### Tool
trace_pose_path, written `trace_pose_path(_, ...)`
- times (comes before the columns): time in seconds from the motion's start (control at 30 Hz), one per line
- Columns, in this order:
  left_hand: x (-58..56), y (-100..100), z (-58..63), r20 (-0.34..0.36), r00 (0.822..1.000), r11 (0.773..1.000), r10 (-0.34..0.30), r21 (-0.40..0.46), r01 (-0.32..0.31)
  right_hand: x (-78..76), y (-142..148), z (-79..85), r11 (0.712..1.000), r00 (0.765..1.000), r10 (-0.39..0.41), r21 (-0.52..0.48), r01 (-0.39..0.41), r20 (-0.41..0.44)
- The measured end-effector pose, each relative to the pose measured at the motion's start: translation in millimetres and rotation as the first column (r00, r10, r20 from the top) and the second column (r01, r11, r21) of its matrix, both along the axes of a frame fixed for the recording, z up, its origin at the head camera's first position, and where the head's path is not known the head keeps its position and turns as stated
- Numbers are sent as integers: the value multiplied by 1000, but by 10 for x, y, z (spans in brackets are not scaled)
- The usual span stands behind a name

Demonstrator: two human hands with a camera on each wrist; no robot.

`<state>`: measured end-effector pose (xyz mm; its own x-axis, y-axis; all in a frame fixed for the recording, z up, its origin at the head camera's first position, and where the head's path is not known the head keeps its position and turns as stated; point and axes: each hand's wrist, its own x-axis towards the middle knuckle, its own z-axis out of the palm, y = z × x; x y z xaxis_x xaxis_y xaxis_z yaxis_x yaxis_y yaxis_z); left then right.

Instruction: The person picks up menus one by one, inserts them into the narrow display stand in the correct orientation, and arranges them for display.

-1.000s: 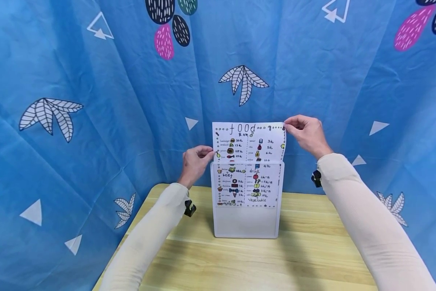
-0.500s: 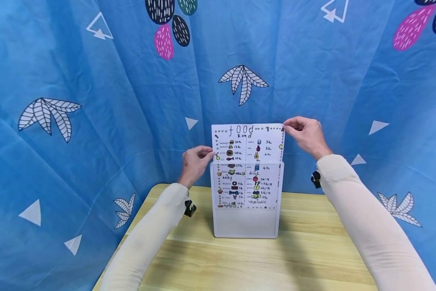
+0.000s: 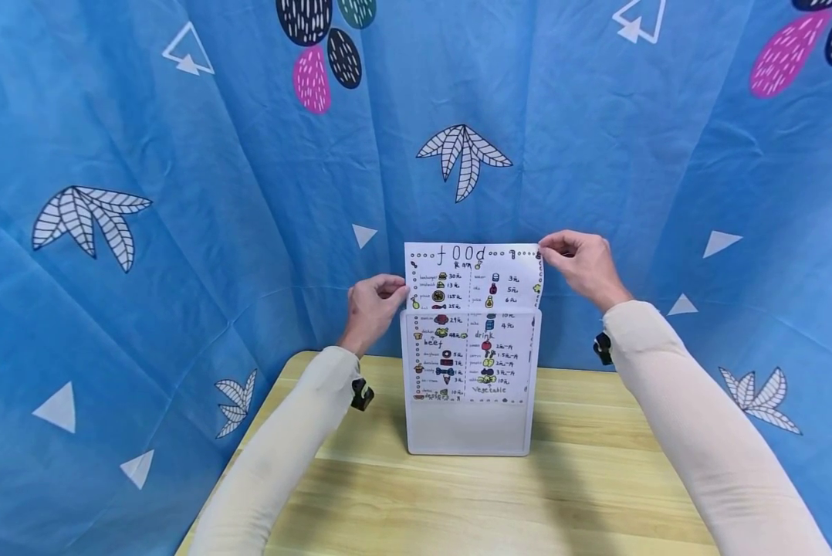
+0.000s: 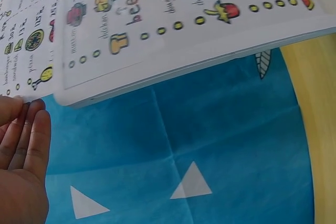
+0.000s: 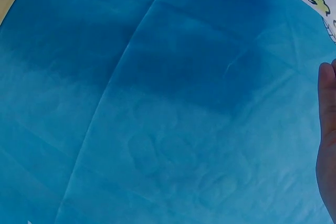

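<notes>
A white paper menu, headed "food" with coloured drawings and prices, stands upright. Its lower part sits inside a white-framed clear sign holder, and its top sticks out above the holder's upper edge. Thumb and fingers of my left hand pinch the menu's left edge just above the holder. At the upper right corner my right hand pinches the sheet. The left wrist view has the left hand at the paper's edge beside the holder's corner. Only part of the right hand shows in the right wrist view.
The holder stands on a light wooden table, near its back edge. A blue patterned cloth hangs behind the table and along its sides.
The menu has slid down further into the holder, so less of it sticks out above. My right hand has moved down with the corner. The left hand stays at the left edge.
</notes>
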<state>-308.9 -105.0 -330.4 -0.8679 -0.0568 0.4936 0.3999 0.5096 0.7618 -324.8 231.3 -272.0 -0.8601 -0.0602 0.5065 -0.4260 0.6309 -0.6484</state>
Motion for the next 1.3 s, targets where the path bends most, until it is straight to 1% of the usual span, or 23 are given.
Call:
trace_pose_path(0.1, 3, 1, 32, -18, 1000, 1000, 0, -3, 0, 9, -7, -2, 1000, 1000, 5, 0, -5, 11)
trace_pose_path(0.2, 10, 0, 40, -6, 1000, 1000, 1, -13, -1, 23, -12, -7, 1000, 1000, 5, 3, -5, 17)
trace_pose_path(0.4, 32, -14, -20, 45, 999, 1000, 2, -13, -2, 41, -11, -39, 1000, 1000, -10, 26, 9, 24)
trace_pose_path(0.57, 49, -24, -73, 40, 999, 1000, 1, -14, -1, 50, -9, -78, 999, 999, 0, 34, -1, 36)
trace_pose_path(0.7, 51, -28, -80, 33, 999, 1000, 1, -8, -1, 59, -11, -100, 999, 999, 15, 39, -17, 43)
trace_pose_path(0.8, 42, -34, -52, 29, 1000, 1000, 4, 1, -4, 62, -26, -118, 999, 999, 26, 41, -28, 41)
trace_pose_path(0.9, 26, -28, 5, 13, 1000, 1000, 3, -1, -3, 63, -29, -137, 999, 999, 27, 38, -29, 42)
trace_pose_path(1.03, -5, -10, 104, -39, 999, 1000, -11, 5, 11, 66, -18, -151, 999, 999, 22, 34, -23, 48)
trace_pose_path(1.17, -22, 2, 199, -98, 995, 998, -34, 41, 38, 63, -14, -152, 999, 999, 19, 36, -20, 35)
trace_pose_path(1.3, -24, 15, 252, -124, 991, 996, -49, 62, 57, 62, -11, -151, 999, 1000, 14, 39, -14, 20)
